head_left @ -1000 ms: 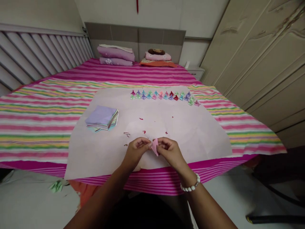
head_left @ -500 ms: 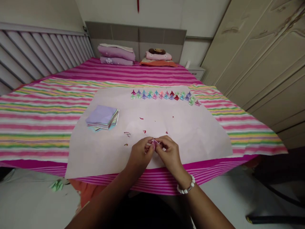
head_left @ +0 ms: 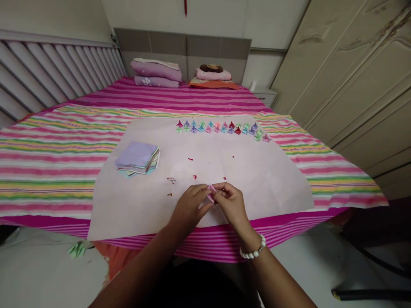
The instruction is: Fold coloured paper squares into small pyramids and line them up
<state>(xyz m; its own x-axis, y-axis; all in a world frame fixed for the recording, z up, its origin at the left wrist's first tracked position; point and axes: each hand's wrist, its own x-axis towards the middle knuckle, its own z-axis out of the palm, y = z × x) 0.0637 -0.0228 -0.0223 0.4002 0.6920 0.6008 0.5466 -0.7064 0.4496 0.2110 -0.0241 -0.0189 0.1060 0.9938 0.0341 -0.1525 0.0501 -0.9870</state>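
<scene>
A small folded pink paper piece (head_left: 211,192) is pinched between both hands, just above a large pale sheet (head_left: 263,179) spread on the bed. My left hand (head_left: 189,207) grips it from the left with fingers curled. My right hand (head_left: 229,202), with a white bead bracelet at the wrist, pinches it from the right. Most of the pink paper is hidden by my fingers. A stack of coloured square papers (head_left: 138,159) lies to the left on the sheet. A row of several small folded paper shapes (head_left: 221,128) lines the sheet's far edge.
A few tiny paper scraps (head_left: 171,180) lie on the sheet near my hands. The bed has a pink striped cover (head_left: 51,158), with pillows (head_left: 156,72) at the headboard. A wardrobe (head_left: 353,77) stands on the right. A green paper scrap (head_left: 76,249) lies on the floor at left.
The pink paper showed as a larger flap between my hands; now it is folded smaller and mostly hidden. My hands have closed together and shifted slightly forward.
</scene>
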